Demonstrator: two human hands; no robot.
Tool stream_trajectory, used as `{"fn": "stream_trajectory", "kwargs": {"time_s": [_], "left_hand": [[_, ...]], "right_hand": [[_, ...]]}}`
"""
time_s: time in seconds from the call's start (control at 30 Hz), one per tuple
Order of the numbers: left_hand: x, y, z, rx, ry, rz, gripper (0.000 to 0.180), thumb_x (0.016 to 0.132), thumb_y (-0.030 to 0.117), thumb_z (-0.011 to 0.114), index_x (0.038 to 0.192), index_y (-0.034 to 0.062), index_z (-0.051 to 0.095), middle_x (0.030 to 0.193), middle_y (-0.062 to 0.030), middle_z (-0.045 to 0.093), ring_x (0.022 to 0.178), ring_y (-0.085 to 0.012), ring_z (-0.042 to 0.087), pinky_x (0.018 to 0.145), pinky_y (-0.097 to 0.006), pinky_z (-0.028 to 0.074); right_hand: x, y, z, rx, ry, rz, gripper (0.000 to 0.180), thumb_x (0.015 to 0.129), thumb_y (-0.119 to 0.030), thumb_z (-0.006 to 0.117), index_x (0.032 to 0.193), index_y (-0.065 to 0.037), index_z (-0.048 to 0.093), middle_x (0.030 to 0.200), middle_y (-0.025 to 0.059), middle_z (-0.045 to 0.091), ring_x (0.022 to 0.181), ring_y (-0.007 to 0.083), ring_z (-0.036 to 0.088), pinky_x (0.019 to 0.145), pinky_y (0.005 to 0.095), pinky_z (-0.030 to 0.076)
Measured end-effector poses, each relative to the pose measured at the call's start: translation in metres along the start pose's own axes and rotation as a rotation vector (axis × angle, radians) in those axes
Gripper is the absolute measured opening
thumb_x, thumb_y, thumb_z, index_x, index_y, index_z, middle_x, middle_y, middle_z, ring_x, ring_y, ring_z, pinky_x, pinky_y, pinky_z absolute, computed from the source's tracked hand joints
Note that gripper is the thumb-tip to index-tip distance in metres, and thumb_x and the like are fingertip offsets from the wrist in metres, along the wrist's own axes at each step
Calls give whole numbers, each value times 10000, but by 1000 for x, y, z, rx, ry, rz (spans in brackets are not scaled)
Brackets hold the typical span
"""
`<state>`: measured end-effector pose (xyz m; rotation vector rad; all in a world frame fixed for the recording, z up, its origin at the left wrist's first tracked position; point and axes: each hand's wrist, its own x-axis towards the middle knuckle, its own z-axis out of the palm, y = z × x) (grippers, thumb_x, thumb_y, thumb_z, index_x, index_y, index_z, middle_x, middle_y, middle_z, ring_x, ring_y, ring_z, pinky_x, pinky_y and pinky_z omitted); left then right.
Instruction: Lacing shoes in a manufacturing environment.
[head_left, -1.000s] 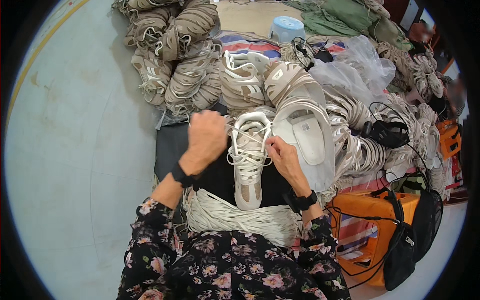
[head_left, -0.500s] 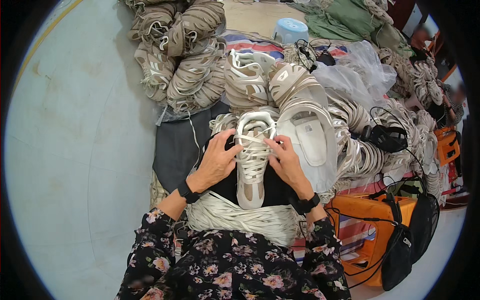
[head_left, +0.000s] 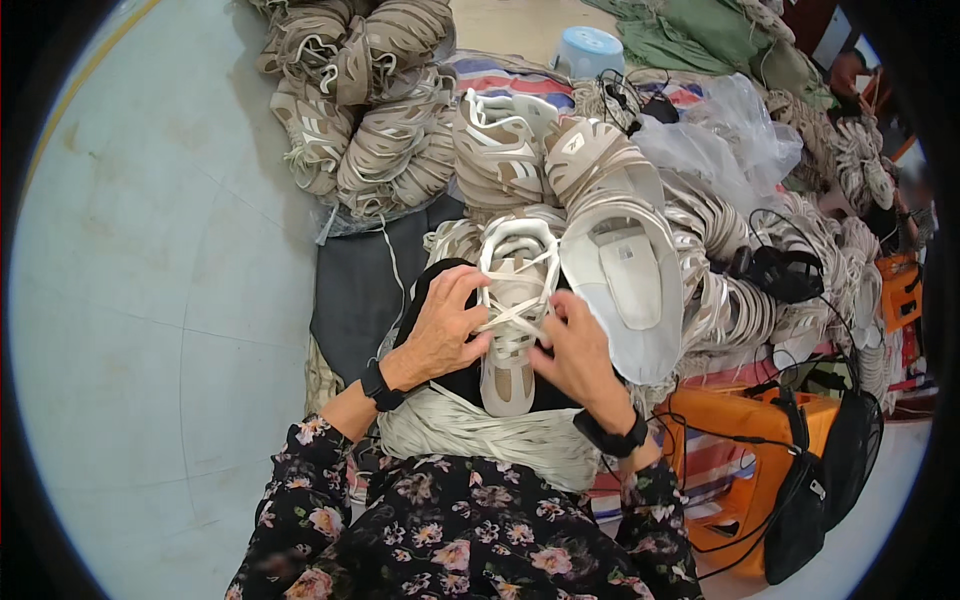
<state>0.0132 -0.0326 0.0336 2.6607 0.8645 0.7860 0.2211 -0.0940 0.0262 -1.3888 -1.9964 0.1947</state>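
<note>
A beige and white sneaker upper lies in front of me, toe toward my body. Cream shoelaces cross over its tongue, with some crossings standing loose. My left hand is at the upper's left edge, fingers bent and closed around the lace there. On the opposite edge my right hand is closed, its thumb and forefinger at the lace; the exact pinch is partly hidden. Below the toe, a thick bundle of cream laces lies across my lap.
Nested uppers stand just beyond, beside a curved stack at right. More bundled uppers lie at far left. An orange plastic stool with black bags and cables stands at right; a blue stool is farther off.
My right hand has drawn down toward the toe and turned, its fingers curling in. My left hand has shifted slightly. The lace crossings now form a looser, wider X.
</note>
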Motion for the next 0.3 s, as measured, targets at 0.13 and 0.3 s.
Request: {"fn": "stream_trajectory", "kwargs": {"time_s": [0.13,0.3], "left_hand": [[0,-1,-1,-70,2,-6,253,610,107,717,756,13,533,1182,-170,435,1162,-359,373,954,-437,326],[-7,-19,-9,-255,116,-205,399,636,172,749,960,47,553,1252,-160,370,1194,-333,354,1010,-408,289]], "right_hand": [[22,4,-10,360,-186,282,191,657,-82,663,792,8,561,1061,171,483,982,325,479,783,390,439],[20,19,-2,207,-21,142,314,684,-109,691,959,-25,565,1125,161,462,1013,341,477,830,397,426]]}}
